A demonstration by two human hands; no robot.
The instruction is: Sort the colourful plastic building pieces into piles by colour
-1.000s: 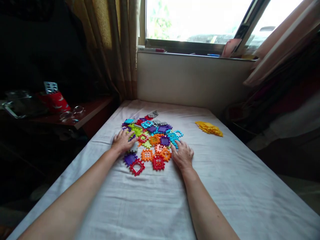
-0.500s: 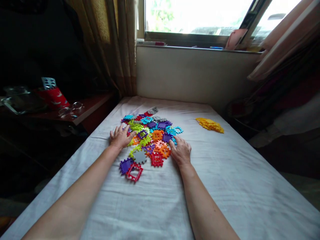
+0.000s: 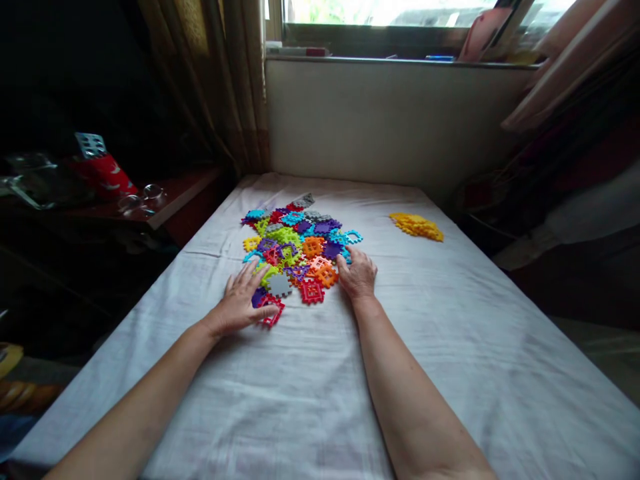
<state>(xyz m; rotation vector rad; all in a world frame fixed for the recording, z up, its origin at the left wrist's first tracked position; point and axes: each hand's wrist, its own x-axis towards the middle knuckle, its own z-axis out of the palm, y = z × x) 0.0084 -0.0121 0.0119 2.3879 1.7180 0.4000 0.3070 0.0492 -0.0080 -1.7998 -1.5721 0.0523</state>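
A loose heap of notched plastic building tiles (image 3: 314, 247) in many colours lies on the sheet before me. Over its near left edge my left hand (image 3: 243, 298) is spread, palm down, with the thumb on a red frame-shaped tile (image 3: 272, 312) and the fingers partly covering a purple tile (image 3: 259, 297). At the right edge my right hand (image 3: 358, 272) rests with fingers bent, beside a dark purple tile (image 3: 332, 250) and a light blue one; its fingertips are partly hidden. Just right of the left hand is a grey tile (image 3: 279, 285). A yellow tile (image 3: 251, 244) shows at the heap's left side.
A separate pile of yellow tiles (image 3: 417, 227) lies farther right on the bed sheet (image 3: 450, 347). On the dark side table (image 3: 175, 200) at left are eyeglasses (image 3: 143, 200), a red cup (image 3: 111, 175) and a glass jug (image 3: 37, 183).
My left hand has moved toward me, from the heap's left side to its near edge, uncovering yellow and blue tiles. My right hand has hardly moved. The view has tipped downward.
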